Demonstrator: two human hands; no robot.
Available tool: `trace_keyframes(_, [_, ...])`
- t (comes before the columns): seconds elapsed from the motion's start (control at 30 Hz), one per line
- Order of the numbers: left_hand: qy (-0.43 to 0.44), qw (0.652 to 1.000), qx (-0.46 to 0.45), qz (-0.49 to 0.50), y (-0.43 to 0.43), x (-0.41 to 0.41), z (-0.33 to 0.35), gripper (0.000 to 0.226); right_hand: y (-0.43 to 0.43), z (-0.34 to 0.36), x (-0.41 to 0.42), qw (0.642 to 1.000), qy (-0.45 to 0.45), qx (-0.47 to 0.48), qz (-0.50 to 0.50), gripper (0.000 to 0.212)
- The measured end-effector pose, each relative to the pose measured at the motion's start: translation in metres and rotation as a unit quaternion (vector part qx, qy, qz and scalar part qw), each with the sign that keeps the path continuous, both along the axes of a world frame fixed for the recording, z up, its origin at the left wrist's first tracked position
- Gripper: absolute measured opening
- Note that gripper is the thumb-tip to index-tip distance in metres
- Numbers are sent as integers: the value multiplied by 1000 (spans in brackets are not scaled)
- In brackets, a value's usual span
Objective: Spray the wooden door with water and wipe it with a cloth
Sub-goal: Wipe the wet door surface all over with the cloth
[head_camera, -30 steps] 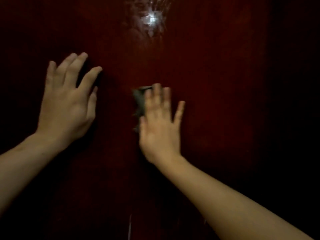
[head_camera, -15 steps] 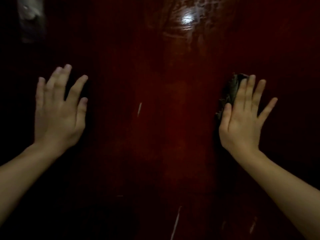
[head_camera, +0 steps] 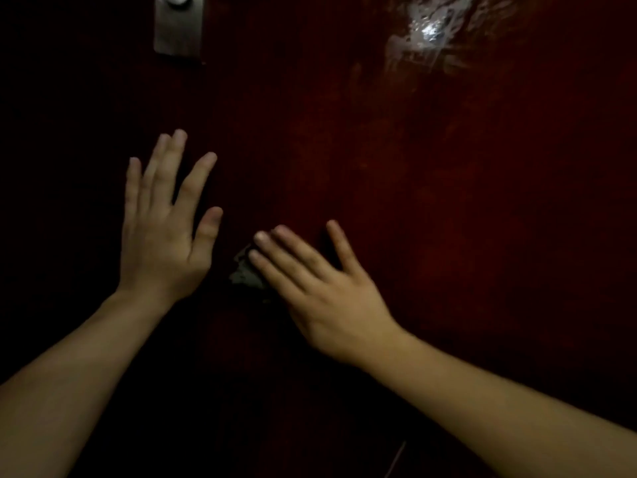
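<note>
1. Right grip [head_camera: 331, 298]: a bare hand, fingers straight and spread, palm toward the door. It curled round nothing. We logged it as flat and pressing a cloth against the wood.

2. Cloth [head_camera: 246, 270]: dark, crumpled, mostly hidden under the right grip. Only an edge showed past the fingertips, just beside the thumb of the other hand.

3. Left grip [head_camera: 165, 232]: a bare hand, fingers straight and fanned, laid on the door and holding nothing. We judged it a brace.

4. Wooden door [head_camera: 448, 236]: dark red, glossy, filling the whole view. Both grips lay on its lower middle part.

5. Metal lock plate [head_camera: 177, 29]: upper left, well apart from both grips, its knob cut off by the frame's edge.

6. Wet patch [head_camera: 427, 32]: upper right, with pale smears and beads catching the light. A thin pale line [head_camera: 396, 458] low on the door may have been a run of water, but we could not tell.

7. Spray bottle: not in view.

8. Progress, as we judged it: spraying looked done, at least on the upper right. Wiping was under way on the middle of the door. The wet patch above the cloth appeared unwiped, and the dim lower door showed too little to grade. We reckoned those areas remained, along with the surround of the lock plate.
</note>
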State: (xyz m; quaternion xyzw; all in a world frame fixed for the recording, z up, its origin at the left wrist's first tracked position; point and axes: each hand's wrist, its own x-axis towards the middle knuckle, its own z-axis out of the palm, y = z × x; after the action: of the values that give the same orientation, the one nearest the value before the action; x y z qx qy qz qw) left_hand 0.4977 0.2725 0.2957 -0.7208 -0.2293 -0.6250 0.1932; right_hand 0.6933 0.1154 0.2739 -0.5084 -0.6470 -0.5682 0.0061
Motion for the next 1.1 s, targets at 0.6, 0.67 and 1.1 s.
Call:
trace_keyframes(0.6, [-12,999,-33,-28,-1,1,-9,71,23,97,-28,996,-84,-24,15,76])
trace_keyframes(0.67, [-15,999,-32,-26,-1,2,-10,74,22,88,-23,988,-139,-62,29,71])
trace_keyframes(1.1, [-52,982,-102,-147,-14,-3,-12,76,29,137,-39,990,87,109,-7,63])
